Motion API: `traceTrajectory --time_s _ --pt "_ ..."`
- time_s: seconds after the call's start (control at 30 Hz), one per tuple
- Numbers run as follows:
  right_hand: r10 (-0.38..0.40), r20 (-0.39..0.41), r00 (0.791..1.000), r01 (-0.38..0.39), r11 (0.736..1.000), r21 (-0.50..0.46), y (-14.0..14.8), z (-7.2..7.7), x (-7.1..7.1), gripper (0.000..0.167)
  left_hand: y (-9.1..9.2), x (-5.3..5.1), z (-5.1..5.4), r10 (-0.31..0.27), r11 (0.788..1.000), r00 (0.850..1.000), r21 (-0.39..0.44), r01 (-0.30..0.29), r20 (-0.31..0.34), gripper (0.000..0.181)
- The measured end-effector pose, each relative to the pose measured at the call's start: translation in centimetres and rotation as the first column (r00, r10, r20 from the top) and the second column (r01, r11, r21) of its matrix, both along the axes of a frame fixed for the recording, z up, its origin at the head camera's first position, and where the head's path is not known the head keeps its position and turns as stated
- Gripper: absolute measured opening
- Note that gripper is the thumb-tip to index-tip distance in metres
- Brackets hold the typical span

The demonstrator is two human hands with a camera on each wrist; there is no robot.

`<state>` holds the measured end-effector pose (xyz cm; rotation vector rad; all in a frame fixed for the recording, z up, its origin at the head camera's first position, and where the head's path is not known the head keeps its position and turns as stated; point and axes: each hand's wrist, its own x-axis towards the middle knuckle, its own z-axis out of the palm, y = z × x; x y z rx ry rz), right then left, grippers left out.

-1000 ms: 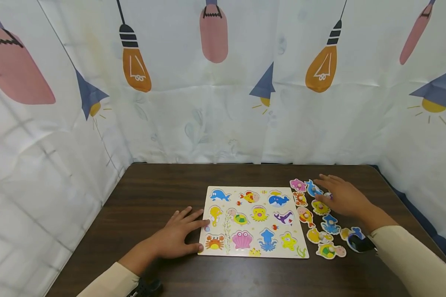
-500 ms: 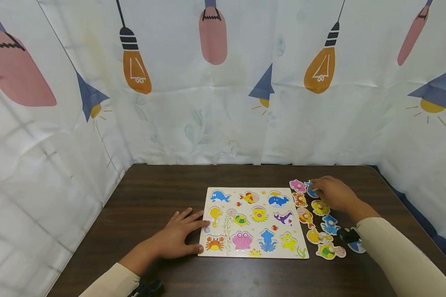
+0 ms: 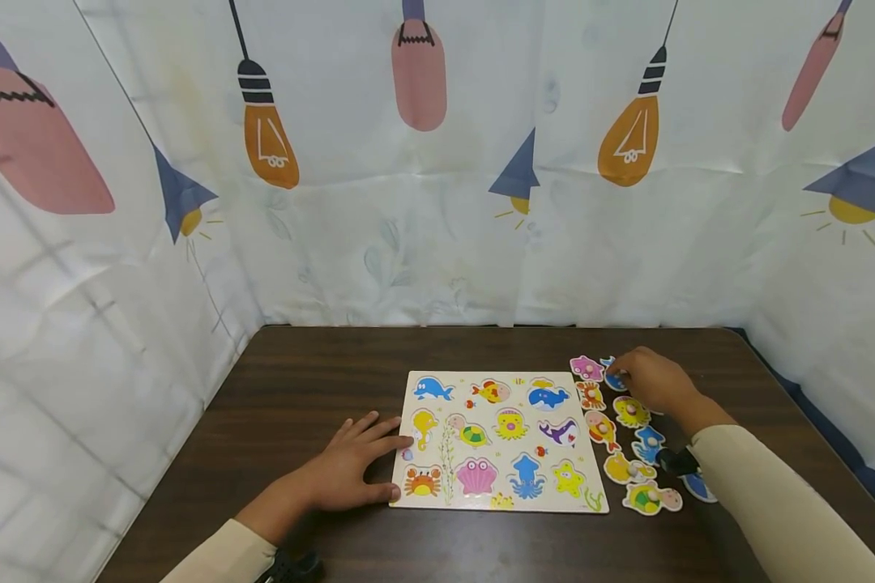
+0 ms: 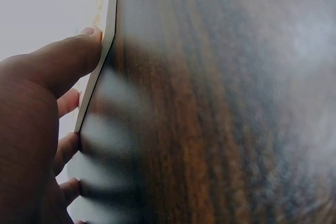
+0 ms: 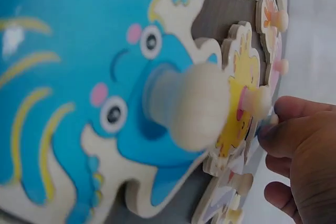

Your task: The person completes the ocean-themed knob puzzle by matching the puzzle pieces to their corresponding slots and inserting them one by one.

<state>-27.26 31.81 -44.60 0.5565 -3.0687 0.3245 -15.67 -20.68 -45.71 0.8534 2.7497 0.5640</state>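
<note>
A cream puzzle board (image 3: 499, 504) printed with sea animals lies flat on the table. My left hand (image 3: 346, 470) rests spread at its left side, thumb and fingertips touching the board's edge, as the left wrist view also shows. My right hand (image 3: 659, 380) is over the upper part of the loose pieces, right of the board. Its thumb and finger pinch the knob of a blue piece (image 3: 616, 380). In the right wrist view, my right hand (image 5: 307, 156) holds that knob (image 5: 272, 120) beyond the yellow octopus piece (image 5: 241, 98) and the large blue squid piece (image 5: 152, 93).
Several knobbed pieces lie close together right of the board, among them a pink one (image 3: 586, 368), a crab (image 3: 591, 396), a fish (image 3: 601, 429) and a turtle (image 3: 643, 499). A patterned white curtain (image 3: 423, 243) hangs behind the brown table (image 3: 321, 356).
My right hand has moved a little left, and its fingers have closed on the knob of the blue piece. The left hand stays in place at the board's edge.
</note>
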Motion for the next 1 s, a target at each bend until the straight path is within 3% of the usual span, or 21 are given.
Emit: traceTrajectory --time_s 0.2,0.47,0.8,1.0 --pt "0.004 -0.060 0.998 -0.004 1.000 0.003 0.2 1.0 0.5 0.023 0.0 0.2 0.0 0.002 1.000 1.000 0.017 -0.002 0.004 0.071" --pt "0.076 -0.159 0.984 -0.073 0.997 0.028 -0.2 2.4 1.4 0.022 -0.2 0.3 0.0 0.008 1.000 1.000 0.012 -0.008 0.002 0.071" --pt "0.052 -0.149 0.987 -0.048 0.998 0.031 -1.9 3.0 2.2 0.016 -0.2 0.2 0.0 0.003 1.000 1.000 0.001 -0.003 0.008 0.071" --pt "0.083 -0.186 0.979 -0.078 0.996 0.036 -3.5 3.2 2.5 0.015 -0.1 0.0 0.0 0.000 1.000 1.000 -0.006 0.000 0.018 0.071"
